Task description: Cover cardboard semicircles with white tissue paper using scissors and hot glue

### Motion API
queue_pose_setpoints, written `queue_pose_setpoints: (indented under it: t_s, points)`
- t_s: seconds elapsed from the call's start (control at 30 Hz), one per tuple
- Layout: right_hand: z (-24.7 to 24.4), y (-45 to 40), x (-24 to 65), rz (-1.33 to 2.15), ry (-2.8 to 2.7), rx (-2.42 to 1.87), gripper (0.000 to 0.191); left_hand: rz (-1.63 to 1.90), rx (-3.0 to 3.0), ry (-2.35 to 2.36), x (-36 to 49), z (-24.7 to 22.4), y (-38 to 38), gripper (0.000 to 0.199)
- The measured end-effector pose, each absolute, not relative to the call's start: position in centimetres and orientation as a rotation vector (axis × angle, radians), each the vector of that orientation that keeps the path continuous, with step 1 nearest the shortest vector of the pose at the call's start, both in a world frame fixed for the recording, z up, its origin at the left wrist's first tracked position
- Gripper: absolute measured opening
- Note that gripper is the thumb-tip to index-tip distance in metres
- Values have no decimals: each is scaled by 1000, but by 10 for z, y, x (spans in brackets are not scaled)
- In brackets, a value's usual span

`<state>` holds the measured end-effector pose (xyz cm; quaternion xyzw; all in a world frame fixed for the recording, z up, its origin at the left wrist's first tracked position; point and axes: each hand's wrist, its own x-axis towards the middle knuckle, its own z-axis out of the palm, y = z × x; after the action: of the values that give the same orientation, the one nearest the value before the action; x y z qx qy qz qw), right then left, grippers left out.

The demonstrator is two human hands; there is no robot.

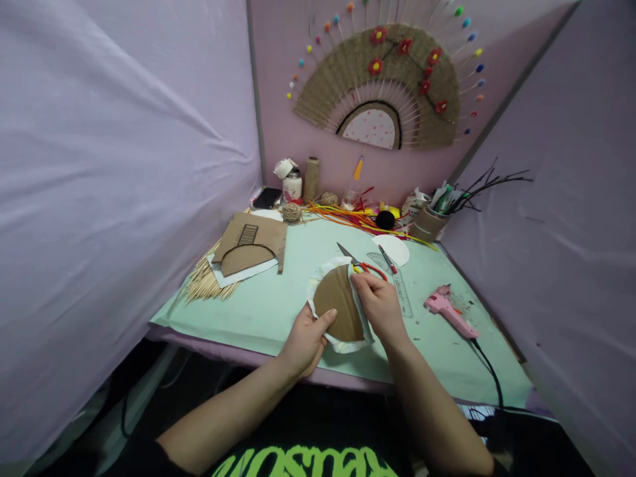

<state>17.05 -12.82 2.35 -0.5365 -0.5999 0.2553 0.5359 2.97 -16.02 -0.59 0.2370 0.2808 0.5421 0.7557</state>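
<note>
Over the front of the table, a half-round piece of brown cardboard [338, 305] is held up with white fabric [342, 346] showing around its edges. My left hand [309, 334] grips it at the lower left, thumb on the cardboard face and fingers behind. At its straight right edge, my right hand [380, 305] pinches the fabric's border near the top corner. Just beyond that hand lie scissors [371, 268] with red and yellow handles, partly hidden by the hand and the piece.
A pink glue gun [450, 311] with a black cord lies at right. Behind the scissors are a clear protractor ruler [403, 291], a pen [387, 259] and a white paper oval [397, 248]. Cut cardboard [248, 258] rests on wooden sticks [201, 281] at left. A decorated fan [342, 73] hangs on the back wall.
</note>
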Motion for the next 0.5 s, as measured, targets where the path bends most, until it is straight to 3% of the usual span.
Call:
queue_pose_setpoints:
  t_s: [0.17, 0.33, 0.5]
  points:
    - [21, -132, 167, 369, -1513, -1219, 27, 1191, 527, 625, 30, -7, -160, 72]
    - [23, -125, 175, 668, -1362, -1260, 46, 1162, 564, 584, 30, -13, -159, 70]
    - [25, -122, 182, 675, -1407, -1263, 38, 1128, 579, 591, 29, -15, -160, 68]
